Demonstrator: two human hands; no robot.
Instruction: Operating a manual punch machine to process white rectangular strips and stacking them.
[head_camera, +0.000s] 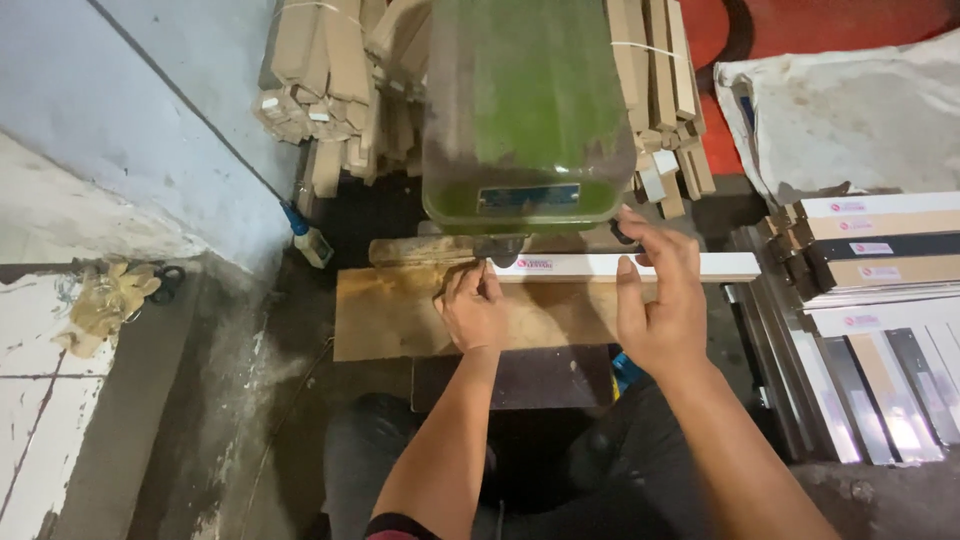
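I see a long white strip (640, 266) lying crosswise on the worn wooden work board (400, 315), its left end tucked under the green machine head (525, 110) and its right end reaching out past the board toward the stacks on the right. My left hand (472, 312) rests flat on the board with its fingertips pressing the strip's left end just below the machine, fingers curled lightly rather than wrapped around it. My right hand (660, 295) is spread over the strip's middle, thumb on the near side and fingers reaching over the far edge, holding it down; I cannot tell whether it truly clasps the strip. To the right lie stacked strips in white, tan and black (875, 250), with shiny metal-faced ones (890, 395) below them. Behind the machine stand bundles of cardboard-coloured pieces (330, 80). A yellowish rag (105, 300) lies on the ledge at far left.
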